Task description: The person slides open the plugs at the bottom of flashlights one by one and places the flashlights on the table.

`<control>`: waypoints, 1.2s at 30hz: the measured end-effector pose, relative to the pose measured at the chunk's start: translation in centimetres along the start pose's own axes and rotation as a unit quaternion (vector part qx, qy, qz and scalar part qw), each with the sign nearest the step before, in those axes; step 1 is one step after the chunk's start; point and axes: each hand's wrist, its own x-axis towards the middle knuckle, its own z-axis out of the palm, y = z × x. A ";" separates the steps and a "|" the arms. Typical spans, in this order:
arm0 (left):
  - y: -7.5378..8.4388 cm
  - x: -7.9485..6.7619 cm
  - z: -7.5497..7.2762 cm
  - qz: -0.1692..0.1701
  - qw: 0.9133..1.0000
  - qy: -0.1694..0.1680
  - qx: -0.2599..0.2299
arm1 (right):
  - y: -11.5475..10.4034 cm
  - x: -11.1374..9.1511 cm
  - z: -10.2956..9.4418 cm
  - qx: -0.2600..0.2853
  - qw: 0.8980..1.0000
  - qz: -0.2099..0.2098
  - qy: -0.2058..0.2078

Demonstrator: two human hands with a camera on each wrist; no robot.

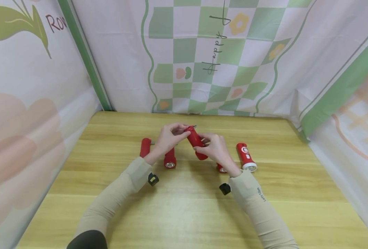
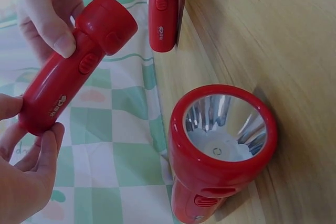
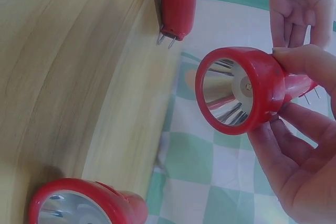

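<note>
A red flashlight (image 1: 194, 139) is held above the table, tilted, between both hands. My left hand (image 1: 168, 137) pinches its tail end, where metal plug prongs (image 3: 313, 96) stick out. My right hand (image 1: 214, 147) grips it near the head, thumb and fingers on opposite sides. In the left wrist view its side switch (image 2: 88, 63) and small white logo (image 2: 58, 106) show. The right wrist view shows its reflector (image 3: 227, 92). Beneath my left arm lie a red flashlight (image 1: 145, 147) and another red flashlight (image 1: 169, 159) with its lens toward me.
Partly hidden by my right wrist, a red flashlight (image 1: 222, 168) lies on the wooden table (image 1: 177, 211). Further right lies a red flashlight with a white rim (image 1: 246, 157). Printed cloth (image 1: 190, 52) hangs along the table's back and sides.
</note>
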 end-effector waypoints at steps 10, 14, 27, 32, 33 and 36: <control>0.2 0.1 0.2 0.001 1.000 -0.009 -0.010 | 0.1 0.0 0.1 0.005 1.000 0.002 0.004; 0.2 0.1 0.3 0.010 1.000 -0.009 -0.012 | 0.2 -0.1 0.0 0.007 1.000 0.005 0.003; 0.3 0.1 0.4 0.017 1.000 -0.012 -0.020 | 0.2 -0.1 0.1 0.009 1.000 0.011 0.006; 0.1 0.2 0.4 0.016 1.000 -0.014 -0.017 | 0.2 -0.1 0.2 0.004 1.000 0.005 0.007; 0.1 0.2 0.4 0.016 1.000 -0.013 -0.015 | 0.2 -0.1 0.2 0.005 1.000 0.005 0.007; 0.1 0.2 0.4 0.019 1.000 -0.013 -0.012 | 0.1 -0.1 0.2 0.010 1.000 0.007 0.003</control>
